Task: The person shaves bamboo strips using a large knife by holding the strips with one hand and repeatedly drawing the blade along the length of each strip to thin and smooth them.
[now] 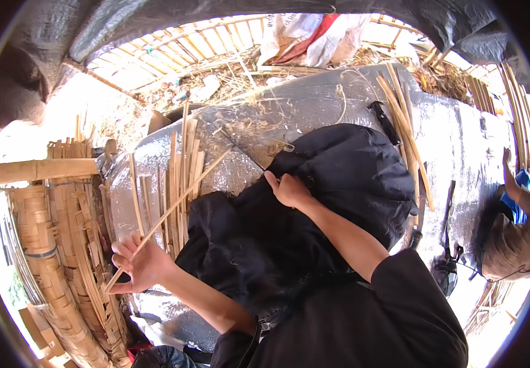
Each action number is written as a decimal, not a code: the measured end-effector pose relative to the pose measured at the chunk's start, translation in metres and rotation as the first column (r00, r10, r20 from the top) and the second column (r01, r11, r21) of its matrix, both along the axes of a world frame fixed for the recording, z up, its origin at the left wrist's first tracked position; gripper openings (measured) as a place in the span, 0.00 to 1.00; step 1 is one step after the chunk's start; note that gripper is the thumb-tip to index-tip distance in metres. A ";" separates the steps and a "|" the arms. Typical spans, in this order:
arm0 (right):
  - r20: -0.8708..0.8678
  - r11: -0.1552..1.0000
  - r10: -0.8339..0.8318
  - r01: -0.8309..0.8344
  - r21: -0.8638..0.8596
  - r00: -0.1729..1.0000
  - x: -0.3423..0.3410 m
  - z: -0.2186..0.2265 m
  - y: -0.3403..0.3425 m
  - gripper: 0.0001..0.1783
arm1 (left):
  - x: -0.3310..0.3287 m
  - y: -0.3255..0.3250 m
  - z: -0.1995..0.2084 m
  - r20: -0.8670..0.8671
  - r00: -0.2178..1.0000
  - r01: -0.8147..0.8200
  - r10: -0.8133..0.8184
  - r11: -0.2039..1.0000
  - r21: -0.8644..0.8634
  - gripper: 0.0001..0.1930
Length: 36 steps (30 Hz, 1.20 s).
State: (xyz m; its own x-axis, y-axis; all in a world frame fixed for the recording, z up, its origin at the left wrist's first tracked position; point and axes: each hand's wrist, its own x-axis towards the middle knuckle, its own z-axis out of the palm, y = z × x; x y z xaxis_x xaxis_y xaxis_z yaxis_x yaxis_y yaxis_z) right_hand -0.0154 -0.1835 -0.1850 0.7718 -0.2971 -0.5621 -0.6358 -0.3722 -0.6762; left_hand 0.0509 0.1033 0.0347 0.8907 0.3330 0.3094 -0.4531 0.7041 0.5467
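My left hand (139, 264) is closed around the lower end of a long, thin bamboo strip (182, 200). The strip slants up to the right, and its far end reaches the tip of a thin, dark, knife-like tool (249, 157). That tool points up and left from my right hand (290, 190), whose fingers are curled with the thumb stretched along it; the handle is hidden in the grip. Beneath both forearms a black cloth (350, 178) covers my lap. Several pale bamboo strips (175, 184) lie beside the cloth on the left.
A silver foil mat (461, 141) spreads under everything, with fibre shavings (259, 116) on it. More bamboo strips (407, 129) lie at the right. Rolled woven bamboo (50, 245) stands at the left. Another person (513, 245) sits at the right edge. Sacks (314, 40) hang at the back.
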 end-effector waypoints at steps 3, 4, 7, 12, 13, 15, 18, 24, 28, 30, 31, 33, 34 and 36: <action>-0.275 0.702 -0.088 0.256 0.665 0.957 0.003 0.040 -0.008 0.40 | 0.005 -0.002 0.014 0.081 0.995 0.048 -0.057 0.993 0.112 0.44; -0.259 0.734 -0.105 0.250 0.632 0.960 0.003 0.050 -0.001 0.41 | 0.004 -0.003 0.020 0.113 0.988 0.096 -0.110 0.988 0.123 0.45; -0.152 0.779 -0.122 0.189 0.598 0.981 -0.007 0.075 0.009 0.43 | 0.010 -0.027 0.025 0.131 0.972 0.171 -0.195 0.969 0.177 0.47; 0.141 0.885 -0.041 -0.030 0.465 0.989 -0.010 0.118 0.025 0.46 | 0.010 -0.072 0.051 0.100 0.992 -0.105 0.074 0.929 0.355 0.37; 0.221 0.916 0.003 -0.091 0.391 0.975 -0.010 0.117 0.027 0.46 | 0.010 -0.077 0.062 0.053 0.992 -0.127 0.116 0.951 0.283 0.34; 0.283 0.927 0.075 -0.172 0.334 0.956 -0.005 0.136 0.032 0.46 | -0.003 -0.068 0.086 -0.043 0.976 -0.205 0.214 0.965 0.162 0.27; 0.325 0.897 0.119 -0.242 0.370 0.938 -0.002 0.170 0.038 0.44 | -0.009 -0.052 0.082 0.128 0.970 0.161 -0.205 0.944 0.287 0.24; 0.588 0.854 0.103 -0.375 0.361 0.802 -0.011 0.218 0.050 0.35 | -0.021 -0.082 0.071 0.195 0.928 0.220 -0.318 0.889 0.402 0.25; 0.477 0.922 0.089 -0.254 0.292 0.874 -0.008 0.171 0.043 0.39 | -0.022 -0.083 0.066 0.227 0.932 0.173 -0.283 0.897 0.408 0.24; 0.346 0.931 0.151 -0.251 0.265 0.926 0.005 0.142 0.028 0.41 | -0.020 -0.079 0.062 0.232 0.928 0.177 -0.293 0.891 0.419 0.24; 0.315 0.937 0.168 -0.251 0.244 0.934 0.006 0.140 0.025 0.41 | -0.020 -0.079 0.061 0.235 0.920 0.188 -0.314 0.880 0.437 0.24; 0.401 0.882 0.185 -0.331 0.334 0.897 -0.002 0.173 0.028 0.45 | -0.023 -0.083 0.063 0.243 0.911 0.191 -0.333 0.864 0.466 0.24; 0.441 0.897 0.166 -0.320 0.305 0.882 -0.007 0.179 0.032 0.44 | -0.021 -0.084 0.062 0.248 0.911 0.189 -0.330 0.868 0.460 0.24; 0.374 0.919 0.158 -0.275 0.282 0.914 -0.004 0.145 0.034 0.42 | -0.017 -0.075 0.058 0.249 0.919 0.181 -0.307 0.886 0.426 0.24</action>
State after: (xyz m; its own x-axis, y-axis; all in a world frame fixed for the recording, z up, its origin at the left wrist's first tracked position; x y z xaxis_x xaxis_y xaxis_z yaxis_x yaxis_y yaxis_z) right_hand -0.0192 -0.1497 -0.0400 0.9552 0.0515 -0.2916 -0.2763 -0.1993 -0.9402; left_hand 0.0338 0.0284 0.0928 0.7698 -0.0855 0.6325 -0.4807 0.5742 0.6627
